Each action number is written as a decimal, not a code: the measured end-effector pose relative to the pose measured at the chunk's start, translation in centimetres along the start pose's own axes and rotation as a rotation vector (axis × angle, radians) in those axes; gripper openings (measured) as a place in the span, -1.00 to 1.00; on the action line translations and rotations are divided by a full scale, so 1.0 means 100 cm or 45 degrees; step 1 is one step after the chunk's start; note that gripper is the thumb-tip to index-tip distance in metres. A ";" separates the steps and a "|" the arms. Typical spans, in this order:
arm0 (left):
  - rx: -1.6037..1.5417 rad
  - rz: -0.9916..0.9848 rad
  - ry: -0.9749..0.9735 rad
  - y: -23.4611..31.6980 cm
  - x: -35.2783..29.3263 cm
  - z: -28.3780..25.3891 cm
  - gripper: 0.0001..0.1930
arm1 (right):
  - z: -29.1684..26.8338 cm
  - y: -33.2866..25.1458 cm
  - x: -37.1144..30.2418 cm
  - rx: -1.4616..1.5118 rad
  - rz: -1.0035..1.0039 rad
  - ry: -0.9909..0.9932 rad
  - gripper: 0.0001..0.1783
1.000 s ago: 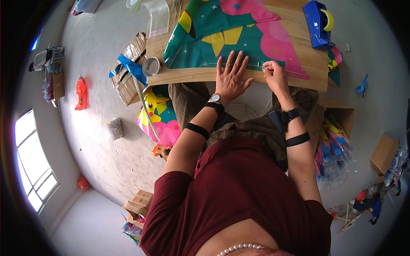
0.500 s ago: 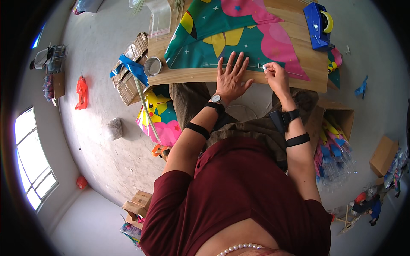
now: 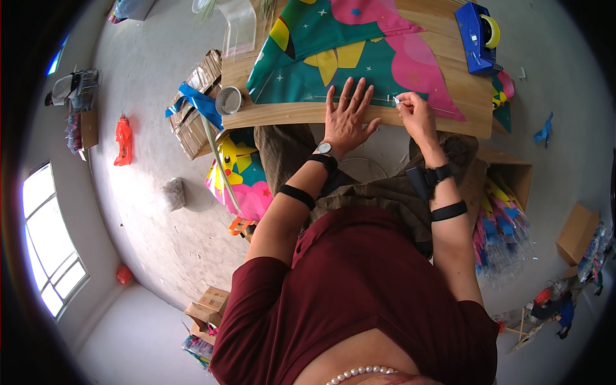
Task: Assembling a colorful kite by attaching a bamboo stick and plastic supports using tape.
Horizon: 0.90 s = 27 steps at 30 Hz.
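Note:
A printed sheet [image 3: 359, 77] in dark green, pink and yellow, looking like a kite sail, lies on the wooden table. Along its near edge runs a thin pale line or rod [image 3: 340, 97]. My left hand [image 3: 348, 119] rests flat on that edge, fingers spread, holding nothing. To its right, my right hand [image 3: 416, 119] has thumb and fingertips pinched round a small white piece [image 3: 397, 101] at the sheet's edge. What exactly this piece is cannot be made out.
On the wooden table [image 3: 289, 115] stand a round metal tin [image 3: 229, 101] at the left and a blue tape dispenser [image 3: 476, 38] with yellow tape at the far right. A clear plastic bag [image 3: 240, 25] lies at the far left. Cardboard boxes [image 3: 507, 173] flank my legs.
My right fingertips have shifted very slightly at the small white piece. The left hand and the sheet have stayed in place.

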<state>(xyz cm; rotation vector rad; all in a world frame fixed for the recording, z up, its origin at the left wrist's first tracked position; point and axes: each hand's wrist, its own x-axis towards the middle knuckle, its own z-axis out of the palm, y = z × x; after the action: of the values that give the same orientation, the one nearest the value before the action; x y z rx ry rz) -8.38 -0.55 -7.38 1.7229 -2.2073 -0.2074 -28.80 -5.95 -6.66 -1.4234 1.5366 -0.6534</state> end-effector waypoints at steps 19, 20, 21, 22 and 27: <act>0.003 0.000 -0.030 0.000 0.000 -0.001 -0.15 | 0.001 -0.005 0.001 -0.134 -0.066 0.005 -0.82; 0.003 0.001 -0.031 0.001 0.001 -0.001 -0.15 | 0.002 -0.005 0.001 -0.144 -0.069 0.007 -0.82; 0.001 -0.002 -0.036 0.001 0.001 -0.001 -0.15 | 0.002 -0.004 0.001 -0.144 -0.068 0.008 -0.82; -0.002 -0.004 -0.041 0.001 0.001 -0.001 -0.16 | 0.003 -0.004 0.001 -0.166 -0.092 0.019 -0.82; -0.009 -0.002 -0.038 0.000 0.001 -0.001 -0.16 | 0.004 -0.004 0.002 -0.230 -0.183 0.038 -0.83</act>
<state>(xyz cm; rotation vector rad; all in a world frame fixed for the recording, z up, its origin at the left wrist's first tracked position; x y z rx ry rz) -8.37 -0.67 -7.23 1.7289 -2.2241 -0.2425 -28.27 -6.10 -6.56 -1.6786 1.5588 -0.6361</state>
